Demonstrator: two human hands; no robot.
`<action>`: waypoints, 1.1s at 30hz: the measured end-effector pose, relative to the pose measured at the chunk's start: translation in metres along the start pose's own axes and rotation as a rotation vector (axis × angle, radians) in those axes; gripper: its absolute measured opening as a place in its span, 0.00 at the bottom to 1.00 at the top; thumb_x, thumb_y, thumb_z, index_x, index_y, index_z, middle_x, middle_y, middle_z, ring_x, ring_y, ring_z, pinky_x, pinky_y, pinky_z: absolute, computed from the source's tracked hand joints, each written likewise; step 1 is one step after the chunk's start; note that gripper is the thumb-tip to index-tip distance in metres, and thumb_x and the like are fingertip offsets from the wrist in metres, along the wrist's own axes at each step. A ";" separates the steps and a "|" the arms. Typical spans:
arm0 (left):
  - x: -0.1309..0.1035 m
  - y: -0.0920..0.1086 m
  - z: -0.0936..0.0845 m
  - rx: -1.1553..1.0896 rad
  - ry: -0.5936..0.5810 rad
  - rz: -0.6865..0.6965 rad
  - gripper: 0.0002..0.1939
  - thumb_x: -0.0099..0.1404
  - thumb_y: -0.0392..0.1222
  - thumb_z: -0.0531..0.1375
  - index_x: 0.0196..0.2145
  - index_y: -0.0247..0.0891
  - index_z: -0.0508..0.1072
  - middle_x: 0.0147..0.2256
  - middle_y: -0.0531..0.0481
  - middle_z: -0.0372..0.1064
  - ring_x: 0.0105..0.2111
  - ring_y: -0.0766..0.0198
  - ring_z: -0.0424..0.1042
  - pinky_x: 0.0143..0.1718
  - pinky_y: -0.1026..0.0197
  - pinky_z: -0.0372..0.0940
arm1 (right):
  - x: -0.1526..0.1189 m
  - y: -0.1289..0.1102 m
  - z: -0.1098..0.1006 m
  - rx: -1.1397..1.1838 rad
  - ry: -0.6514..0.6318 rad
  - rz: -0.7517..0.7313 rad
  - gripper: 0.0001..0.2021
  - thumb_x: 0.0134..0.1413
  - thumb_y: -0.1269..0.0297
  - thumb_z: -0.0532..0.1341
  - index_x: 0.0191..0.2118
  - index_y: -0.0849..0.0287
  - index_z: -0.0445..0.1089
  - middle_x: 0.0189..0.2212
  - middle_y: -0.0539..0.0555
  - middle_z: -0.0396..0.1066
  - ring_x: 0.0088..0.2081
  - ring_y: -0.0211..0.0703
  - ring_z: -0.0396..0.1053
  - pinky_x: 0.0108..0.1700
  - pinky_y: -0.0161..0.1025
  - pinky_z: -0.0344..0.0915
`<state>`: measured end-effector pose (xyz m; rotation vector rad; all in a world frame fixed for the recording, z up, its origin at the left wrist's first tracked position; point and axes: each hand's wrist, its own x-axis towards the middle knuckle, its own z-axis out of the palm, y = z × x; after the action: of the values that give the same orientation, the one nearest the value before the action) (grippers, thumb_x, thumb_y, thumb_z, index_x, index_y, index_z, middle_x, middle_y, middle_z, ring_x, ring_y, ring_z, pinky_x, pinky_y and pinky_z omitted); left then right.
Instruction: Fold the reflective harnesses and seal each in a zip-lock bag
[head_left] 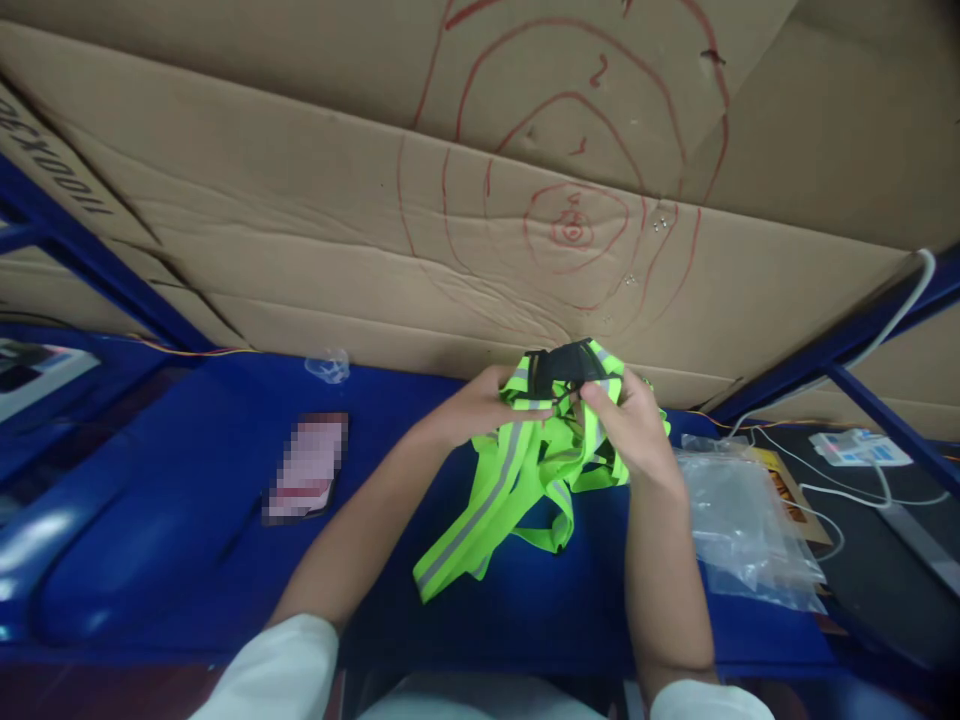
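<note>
A neon-yellow reflective vest (499,500) made of straps with grey stripes hangs from both hands above the blue table. My left hand (491,400) is closed around the left side of its upper end, some fingers hidden behind the straps. On the right side, my right hand (626,415) grips the straps, thumb pressed on the front. Between the hands runs a black band (562,368) with what looks like a buckle at its left end. Long strap loops droop below, one trailing toward the lower left.
A blurred-out phone (309,465) lies left on the blue table (202,450), near a crumpled clear wrapper (328,366). Clear plastic bags (742,510) and white cables (847,492) lie right. Behind stands a cardboard panel (300,220) with red hand-drawn rings, between blue metal bars.
</note>
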<state>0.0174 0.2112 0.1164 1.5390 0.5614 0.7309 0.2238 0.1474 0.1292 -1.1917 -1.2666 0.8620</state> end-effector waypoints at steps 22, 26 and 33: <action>-0.007 0.015 0.003 -0.099 -0.035 0.040 0.44 0.53 0.44 0.76 0.65 0.43 0.65 0.55 0.43 0.74 0.55 0.50 0.73 0.54 0.53 0.69 | 0.001 -0.007 0.006 0.400 -0.076 0.144 0.10 0.53 0.56 0.69 0.31 0.59 0.78 0.30 0.54 0.80 0.32 0.47 0.78 0.38 0.43 0.75; -0.002 0.002 0.008 0.032 -0.121 0.040 0.33 0.64 0.54 0.68 0.63 0.40 0.70 0.59 0.43 0.71 0.61 0.48 0.69 0.63 0.49 0.64 | 0.004 -0.008 0.006 0.472 0.068 0.119 0.09 0.49 0.57 0.70 0.34 0.57 0.78 0.33 0.54 0.82 0.38 0.52 0.80 0.44 0.47 0.76; -0.005 0.008 0.011 0.140 0.055 0.236 0.25 0.68 0.55 0.65 0.58 0.40 0.75 0.61 0.44 0.71 0.64 0.47 0.66 0.69 0.45 0.55 | -0.001 -0.002 0.020 0.361 -0.035 0.072 0.15 0.51 0.50 0.71 0.38 0.56 0.80 0.39 0.54 0.82 0.44 0.52 0.79 0.51 0.49 0.75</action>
<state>0.0217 0.1988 0.1234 1.7391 0.4845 0.9328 0.2040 0.1492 0.1293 -0.9400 -1.0448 1.1152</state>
